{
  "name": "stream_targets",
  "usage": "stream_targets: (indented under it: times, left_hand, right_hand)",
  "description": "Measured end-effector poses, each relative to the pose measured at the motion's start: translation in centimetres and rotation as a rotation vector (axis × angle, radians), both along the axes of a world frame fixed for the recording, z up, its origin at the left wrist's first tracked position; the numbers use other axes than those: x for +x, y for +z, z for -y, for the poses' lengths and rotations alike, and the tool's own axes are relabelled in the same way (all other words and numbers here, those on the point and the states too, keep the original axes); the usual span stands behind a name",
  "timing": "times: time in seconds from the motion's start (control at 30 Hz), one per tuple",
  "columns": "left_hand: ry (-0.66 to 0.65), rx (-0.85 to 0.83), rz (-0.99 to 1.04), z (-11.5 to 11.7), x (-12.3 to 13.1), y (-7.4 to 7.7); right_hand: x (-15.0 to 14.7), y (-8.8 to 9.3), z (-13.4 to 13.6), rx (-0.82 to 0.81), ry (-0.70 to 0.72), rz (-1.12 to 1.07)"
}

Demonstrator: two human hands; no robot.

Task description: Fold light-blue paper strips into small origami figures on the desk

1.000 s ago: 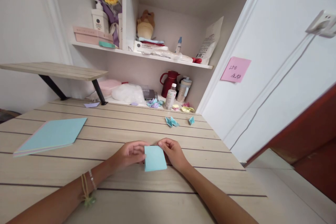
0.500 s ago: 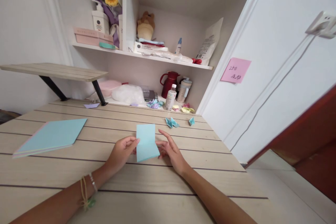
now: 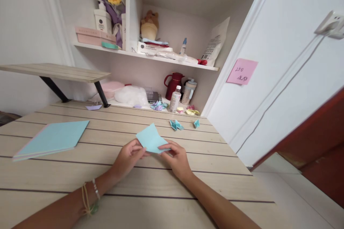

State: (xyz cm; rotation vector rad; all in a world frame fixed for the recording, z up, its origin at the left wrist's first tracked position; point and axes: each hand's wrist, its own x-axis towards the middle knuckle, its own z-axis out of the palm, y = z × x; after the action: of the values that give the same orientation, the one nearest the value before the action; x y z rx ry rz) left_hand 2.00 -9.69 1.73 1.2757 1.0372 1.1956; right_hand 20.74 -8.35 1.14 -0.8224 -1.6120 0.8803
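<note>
A light blue paper (image 3: pixel 151 138) with a crease across it is held above the striped wooden table, turned so that one corner points away from me. My left hand (image 3: pixel 130 155) pinches its near left edge between thumb and fingers. At its right corner, my right hand (image 3: pixel 176 155) grips the paper, with fingers on top and the thumb at the near edge. Beyond the paper lie folded blue paper pieces (image 3: pixel 176 125) and a smaller folded blue piece (image 3: pixel 196 124).
A stack of coloured sheets (image 3: pixel 57 137) lies at the left. Behind the table stand a bottle (image 3: pixel 175 99), a red jug (image 3: pixel 174 85) and a cup (image 3: pixel 189 91). A raised wooden stand (image 3: pixel 56 72) is at the back left.
The blue paper has turned from upright to slanted, its far corner now pointing away. My right hand has closed on its right corner; my left hand still holds the left side.
</note>
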Motion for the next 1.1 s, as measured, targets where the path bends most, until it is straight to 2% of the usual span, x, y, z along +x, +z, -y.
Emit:
stream_targets:
  times: [0.17,0.33,0.47,0.8,1.1]
  left_hand:
    - [-0.042,0.017,0.009,0.5,0.25,-0.03]
    - [-0.102,0.05,-0.019,0.53,0.38,-0.2]
    - [-0.07,0.038,-0.067,0.65,0.73,-0.05]
    - [-0.004,0.044,-0.054,0.68,0.97,-0.23]
    - [0.0,-0.016,-0.04,0.37,0.73,-0.58]
  right_hand:
    - [0.04,-0.35,-0.48,-0.185,0.009,-0.155]
    - [-0.02,-0.38,-0.47,-0.24,-0.014,-0.155]
    - [-0.17,-0.23,-0.35,-0.293,-0.015,-0.228]
    - [-0.59,-0.2,0.15,-0.355,-0.024,-0.3]
    - [-0.73,-0.21,0.06,-0.323,-0.034,-0.316]
